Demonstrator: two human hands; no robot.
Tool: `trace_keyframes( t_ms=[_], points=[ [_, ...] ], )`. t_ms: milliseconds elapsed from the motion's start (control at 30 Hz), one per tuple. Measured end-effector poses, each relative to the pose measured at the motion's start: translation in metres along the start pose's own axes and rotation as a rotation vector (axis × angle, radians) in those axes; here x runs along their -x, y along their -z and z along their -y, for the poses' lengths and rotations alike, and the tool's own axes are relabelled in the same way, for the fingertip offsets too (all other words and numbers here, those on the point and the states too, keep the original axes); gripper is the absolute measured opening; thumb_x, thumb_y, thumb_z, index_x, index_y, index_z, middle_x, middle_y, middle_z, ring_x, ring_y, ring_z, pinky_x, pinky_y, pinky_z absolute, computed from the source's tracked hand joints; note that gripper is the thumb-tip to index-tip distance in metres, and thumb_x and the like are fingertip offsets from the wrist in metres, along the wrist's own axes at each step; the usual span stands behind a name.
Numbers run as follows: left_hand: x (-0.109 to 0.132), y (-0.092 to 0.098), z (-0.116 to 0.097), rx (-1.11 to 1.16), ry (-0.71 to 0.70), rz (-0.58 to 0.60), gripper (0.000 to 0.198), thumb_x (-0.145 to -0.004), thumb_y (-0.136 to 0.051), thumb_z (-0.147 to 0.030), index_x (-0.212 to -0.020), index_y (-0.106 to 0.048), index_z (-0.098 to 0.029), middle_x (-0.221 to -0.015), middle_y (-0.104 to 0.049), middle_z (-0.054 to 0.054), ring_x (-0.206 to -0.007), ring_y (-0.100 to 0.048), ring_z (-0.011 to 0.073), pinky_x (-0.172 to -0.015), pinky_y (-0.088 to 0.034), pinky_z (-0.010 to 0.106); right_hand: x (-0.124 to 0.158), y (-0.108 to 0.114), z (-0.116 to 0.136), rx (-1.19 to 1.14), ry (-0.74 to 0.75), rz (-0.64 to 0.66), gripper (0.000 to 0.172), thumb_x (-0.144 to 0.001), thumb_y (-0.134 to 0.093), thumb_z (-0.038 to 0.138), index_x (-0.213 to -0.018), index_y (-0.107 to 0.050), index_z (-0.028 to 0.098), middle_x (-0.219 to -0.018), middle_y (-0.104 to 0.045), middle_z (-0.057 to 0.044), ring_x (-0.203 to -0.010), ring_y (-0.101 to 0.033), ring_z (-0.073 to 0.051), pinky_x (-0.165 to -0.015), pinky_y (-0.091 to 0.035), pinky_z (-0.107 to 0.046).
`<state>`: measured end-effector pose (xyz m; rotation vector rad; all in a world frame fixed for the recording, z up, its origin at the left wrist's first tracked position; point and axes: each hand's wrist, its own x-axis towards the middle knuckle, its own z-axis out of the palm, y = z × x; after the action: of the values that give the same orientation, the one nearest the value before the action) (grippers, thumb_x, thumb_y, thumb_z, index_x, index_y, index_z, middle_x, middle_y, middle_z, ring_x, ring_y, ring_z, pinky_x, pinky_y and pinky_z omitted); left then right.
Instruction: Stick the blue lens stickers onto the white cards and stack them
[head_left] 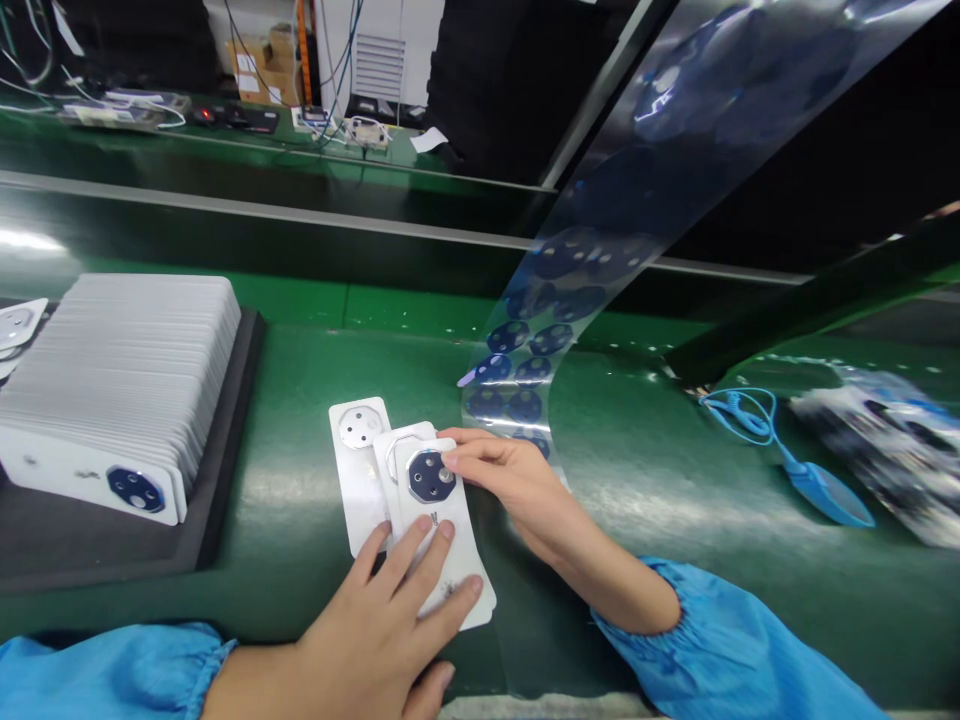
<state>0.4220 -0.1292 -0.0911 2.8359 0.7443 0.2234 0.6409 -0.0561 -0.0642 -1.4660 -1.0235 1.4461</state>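
Two white phone back covers overlap in front of me, the upper one (459, 545) bearing a dark blue round camera sticker (429, 476). Another white back cover (358, 490), with a white camera ring, lies partly under them on the left. My left hand (386, 600) rests on the lower half of the upper cover with its fingers spread. At that cover's top right corner my right hand (510, 480) has its fingers together, the thumb on the sticker's right edge and the other fingertips at the cover's edge, partly hidden.
To the left, a long row of white back covers (142, 370) stands in a black foam tray (225, 460). A clear film strip of dark round stickers (517, 370) hangs down behind my right hand. A blue corded paddle (829, 492) and a blurred plastic-wrapped pile (885, 440) lie at right.
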Motion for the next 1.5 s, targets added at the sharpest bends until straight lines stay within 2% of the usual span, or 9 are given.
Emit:
trace_keyframes(
  t_ms=[467,700,967,1167,1333,1500],
  points=[
    [0.0002,-0.0010,0.0005,0.026,0.002,0.020,0.061,-0.104,-0.046,-0.052,-0.159,-0.035,-0.028,-0.165,-0.029,0.013,-0.152,-0.020,0.0376,-0.116,-0.021,0.058,-0.0001,0.0013,-0.0001,-0.019,-0.023,0.019,0.025,-0.067,-0.090,0.046,-0.070,-0.081,0.024,-0.122,-0.069,-0.009,-0.121,-0.060,-0.030,-0.111,-0.039,-0.045],
    [-0.0010,0.0001,-0.0007,0.029,0.006,0.010,0.062,-0.102,-0.050,-0.052,-0.158,-0.038,-0.029,-0.164,-0.030,0.014,-0.149,-0.027,0.0387,-0.116,-0.023,0.057,-0.0001,0.0005,-0.0001,-0.011,-0.009,0.013,0.024,-0.068,-0.089,0.046,-0.069,-0.081,0.024,-0.122,-0.070,-0.009,-0.121,-0.060,-0.030,-0.113,-0.038,-0.046],
    [-0.0027,0.0003,0.0008,0.009,0.000,0.015,0.060,-0.104,-0.044,-0.052,-0.158,-0.037,-0.028,-0.164,-0.029,0.015,-0.151,-0.022,0.0377,-0.115,-0.022,0.058,0.0004,0.0001,0.0020,-0.005,-0.014,0.007,0.027,-0.066,-0.091,0.049,-0.068,-0.080,0.024,-0.122,-0.070,-0.009,-0.121,-0.060,-0.031,-0.113,-0.037,-0.047],
    [-0.0020,0.0008,-0.0001,0.012,0.002,0.010,0.061,-0.103,-0.047,-0.053,-0.158,-0.038,-0.028,-0.165,-0.029,0.015,-0.149,-0.025,0.0386,-0.115,-0.023,0.057,0.0005,-0.0003,0.0024,0.000,-0.008,0.010,0.025,-0.068,-0.089,0.048,-0.066,-0.080,0.024,-0.121,-0.070,-0.008,-0.121,-0.060,-0.031,-0.112,-0.038,-0.046],
    [-0.0019,0.0002,0.0002,0.000,0.005,0.001,0.061,-0.102,-0.048,-0.053,-0.158,-0.038,-0.028,-0.164,-0.030,0.015,-0.151,-0.022,0.0379,-0.115,-0.020,0.058,-0.0003,-0.0018,0.0007,0.019,-0.001,-0.001,0.025,-0.068,-0.088,0.047,-0.067,-0.080,0.024,-0.121,-0.070,-0.008,-0.121,-0.059,-0.031,-0.112,-0.037,-0.046],
    [-0.0030,0.0007,0.0008,-0.014,-0.006,-0.006,0.066,-0.094,-0.057,-0.039,-0.157,-0.038,-0.027,-0.164,-0.031,0.015,-0.151,-0.021,0.0381,-0.114,-0.018,0.058,-0.0012,-0.0018,-0.0011,0.038,0.005,-0.007,0.024,-0.069,-0.086,0.047,-0.068,-0.080,0.024,-0.120,-0.071,-0.008,-0.119,-0.061,-0.031,-0.110,-0.039,-0.046]
  ],
)
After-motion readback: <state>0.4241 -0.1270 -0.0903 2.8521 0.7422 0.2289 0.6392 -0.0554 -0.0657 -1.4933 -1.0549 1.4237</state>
